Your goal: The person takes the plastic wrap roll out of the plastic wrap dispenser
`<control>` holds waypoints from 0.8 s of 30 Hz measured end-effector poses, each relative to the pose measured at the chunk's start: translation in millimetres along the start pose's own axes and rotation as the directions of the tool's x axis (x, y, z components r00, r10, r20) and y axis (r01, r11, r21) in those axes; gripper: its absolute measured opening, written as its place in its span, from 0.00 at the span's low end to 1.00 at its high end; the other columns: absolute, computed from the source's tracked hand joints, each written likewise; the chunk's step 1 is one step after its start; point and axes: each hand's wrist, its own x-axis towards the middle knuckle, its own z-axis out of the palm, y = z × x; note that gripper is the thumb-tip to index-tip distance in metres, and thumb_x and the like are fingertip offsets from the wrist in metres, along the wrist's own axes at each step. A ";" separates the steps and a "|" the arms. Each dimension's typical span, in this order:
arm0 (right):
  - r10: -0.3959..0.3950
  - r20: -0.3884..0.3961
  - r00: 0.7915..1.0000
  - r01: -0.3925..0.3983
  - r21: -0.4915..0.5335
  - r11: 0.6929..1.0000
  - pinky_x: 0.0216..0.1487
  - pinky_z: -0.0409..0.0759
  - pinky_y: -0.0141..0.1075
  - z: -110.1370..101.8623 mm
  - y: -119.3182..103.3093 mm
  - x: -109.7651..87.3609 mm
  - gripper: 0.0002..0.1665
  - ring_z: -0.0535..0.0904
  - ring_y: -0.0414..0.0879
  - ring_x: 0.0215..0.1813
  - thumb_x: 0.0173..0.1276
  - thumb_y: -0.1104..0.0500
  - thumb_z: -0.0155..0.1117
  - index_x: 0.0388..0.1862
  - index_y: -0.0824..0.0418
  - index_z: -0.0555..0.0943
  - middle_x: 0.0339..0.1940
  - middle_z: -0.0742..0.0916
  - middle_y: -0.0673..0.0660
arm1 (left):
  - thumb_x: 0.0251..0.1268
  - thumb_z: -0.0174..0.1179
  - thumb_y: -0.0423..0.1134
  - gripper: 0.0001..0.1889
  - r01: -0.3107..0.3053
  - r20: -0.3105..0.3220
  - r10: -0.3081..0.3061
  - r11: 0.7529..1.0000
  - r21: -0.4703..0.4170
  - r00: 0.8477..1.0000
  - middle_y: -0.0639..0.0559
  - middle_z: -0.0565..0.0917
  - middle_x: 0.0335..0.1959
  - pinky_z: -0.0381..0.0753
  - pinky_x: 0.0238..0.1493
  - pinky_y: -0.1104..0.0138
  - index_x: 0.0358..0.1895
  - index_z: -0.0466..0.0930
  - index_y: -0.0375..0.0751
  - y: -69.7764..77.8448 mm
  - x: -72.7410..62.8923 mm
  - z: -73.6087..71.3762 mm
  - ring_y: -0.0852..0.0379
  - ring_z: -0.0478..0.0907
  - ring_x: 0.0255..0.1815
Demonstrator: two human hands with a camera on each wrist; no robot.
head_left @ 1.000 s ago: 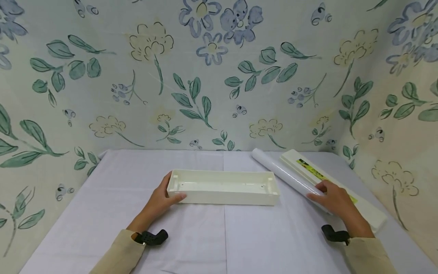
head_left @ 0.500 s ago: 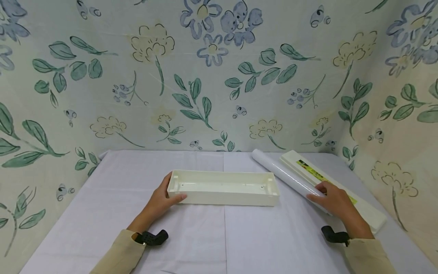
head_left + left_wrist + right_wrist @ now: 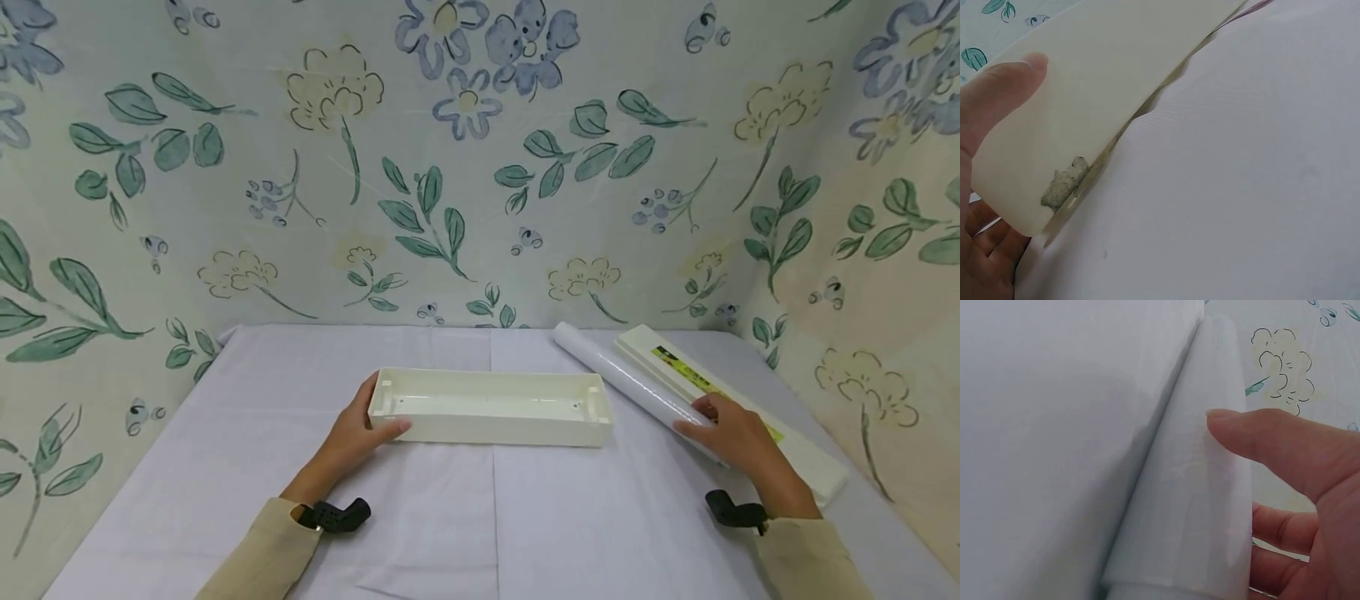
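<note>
A long, shallow cream plastic box (image 3: 491,431) with an open top sits mid-table in the head view. My left hand (image 3: 362,429) grips its left end, thumb on the front wall and fingers behind. The left wrist view shows a rough grey patch (image 3: 1065,185) low on that wall, near the thumb. On the right lies a glossy white roll of plastic wrap (image 3: 626,375), slanting away to the back. My right hand (image 3: 731,433) holds its near part, with the thumb (image 3: 1241,432) across the top and the other fingers curled at the far side, partly hidden.
A flat cream lid-like piece (image 3: 810,467) with a yellow-green label (image 3: 686,371) lies beside the roll, partly behind my right hand. A white cloth (image 3: 420,517) covers the table. Floral fabric (image 3: 465,208) hangs at the back and sides.
</note>
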 end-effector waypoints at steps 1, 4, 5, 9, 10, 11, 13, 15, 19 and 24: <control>0.002 0.004 1.000 -0.002 0.001 1.000 0.34 0.76 0.47 0.2 0.3 -0.2 0.42 0.73 0.63 0.44 0.60 0.41 0.68 0.58 0.72 0.68 0.55 0.76 0.76 | 0.54 0.69 0.58 0.54 0.003 0.002 -0.003 1.000 0.003 1.000 0.48 0.58 0.75 0.52 0.70 0.41 0.77 0.42 0.55 0.1 -0.2 0.1 0.44 0.55 0.73; 0.000 0.002 1.000 0.000 0.001 1.000 0.33 0.77 0.45 0.5 0.5 -0.7 0.41 0.74 0.62 0.43 0.60 0.42 0.69 0.58 0.71 0.69 0.55 0.76 0.76 | 0.54 0.69 0.58 0.54 0.003 0.002 -0.003 1.000 0.002 1.000 0.48 0.57 0.75 0.51 0.70 0.42 0.77 0.42 0.55 0.6 -0.1 0.0 0.45 0.55 0.74; -0.005 0.001 1.000 0.005 -0.001 1.000 0.33 0.77 0.44 0.3 0.1 -0.8 0.41 0.74 0.62 0.43 0.60 0.42 0.69 0.58 0.71 0.69 0.54 0.76 0.76 | 0.54 0.69 0.58 0.54 0.000 0.000 0.000 1.000 0.004 1.000 0.48 0.57 0.75 0.51 0.70 0.42 0.77 0.42 0.55 0.9 -0.1 0.0 0.45 0.55 0.74; -0.009 -0.004 1.000 0.009 -0.001 1.000 0.32 0.79 0.45 -1.0 -2.0 -0.6 0.43 0.75 0.63 0.43 0.59 0.40 0.69 0.59 0.70 0.69 0.55 0.76 0.76 | 0.55 0.68 0.57 0.54 -0.004 0.002 0.004 1.000 0.001 1.000 0.47 0.57 0.75 0.50 0.70 0.41 0.78 0.41 0.54 2.2 -0.2 -0.4 0.44 0.54 0.74; -0.011 -0.006 1.000 0.011 -0.003 1.000 0.32 0.79 0.45 -2.1 -2.4 -0.4 0.43 0.75 0.64 0.43 0.60 0.40 0.68 0.60 0.70 0.68 0.55 0.76 0.76 | 0.55 0.68 0.57 0.54 -0.003 0.002 0.003 1.000 -0.002 1.000 0.47 0.56 0.75 0.50 0.70 0.41 0.78 0.41 0.54 2.5 0.0 -0.4 0.44 0.54 0.74; -0.013 -0.008 1.000 0.013 -0.004 1.000 0.33 0.79 0.46 -2.9 -2.9 -0.3 0.44 0.75 0.64 0.44 0.60 0.40 0.68 0.60 0.71 0.68 0.55 0.76 0.77 | 0.55 0.69 0.57 0.54 -0.003 0.003 0.003 1.000 -0.002 1.000 0.47 0.56 0.75 0.50 0.70 0.41 0.78 0.40 0.54 2.7 0.1 -0.4 0.44 0.54 0.74; -0.014 -0.009 1.000 0.014 -0.004 1.000 0.34 0.80 0.48 -4.5 -3.9 0.1 0.44 0.75 0.66 0.46 0.60 0.40 0.68 0.61 0.72 0.67 0.55 0.76 0.77 | 0.55 0.69 0.57 0.54 -0.003 0.004 0.003 1.000 -0.003 1.000 0.47 0.56 0.75 0.50 0.70 0.41 0.78 0.40 0.54 3.5 0.4 -0.3 0.44 0.54 0.74; -0.015 -0.008 1.000 0.015 -0.004 1.000 0.36 0.80 0.49 -5.9 -4.5 0.5 0.44 0.75 0.66 0.48 0.61 0.40 0.67 0.61 0.73 0.67 0.56 0.76 0.77 | 0.55 0.69 0.57 0.54 -0.007 0.005 0.007 1.000 -0.011 1.000 0.47 0.57 0.75 0.50 0.70 0.41 0.78 0.41 0.54 3.9 0.5 -0.1 0.44 0.54 0.74; -0.026 -0.017 1.000 0.026 -0.004 1.000 0.37 0.80 0.49 -5.4 -4.6 0.4 0.44 0.76 0.67 0.50 0.61 0.41 0.68 0.61 0.73 0.68 0.57 0.77 0.75 | 0.56 0.68 0.57 0.54 -0.012 0.005 0.012 1.000 -0.021 1.000 0.47 0.55 0.76 0.50 0.70 0.41 0.78 0.39 0.54 4.0 -0.4 -0.3 0.44 0.54 0.74; -0.015 -0.029 0.999 0.015 0.006 1.000 0.35 0.82 0.49 -6.5 -6.3 -2.6 0.43 0.76 0.69 0.50 0.62 0.40 0.67 0.62 0.71 0.69 0.59 0.75 0.76 | 0.67 0.58 0.53 0.46 -0.043 0.011 0.043 0.998 -0.041 0.999 0.42 0.50 0.77 0.49 0.71 0.43 0.78 0.36 0.50 3.6 1.9 -0.9 0.42 0.48 0.76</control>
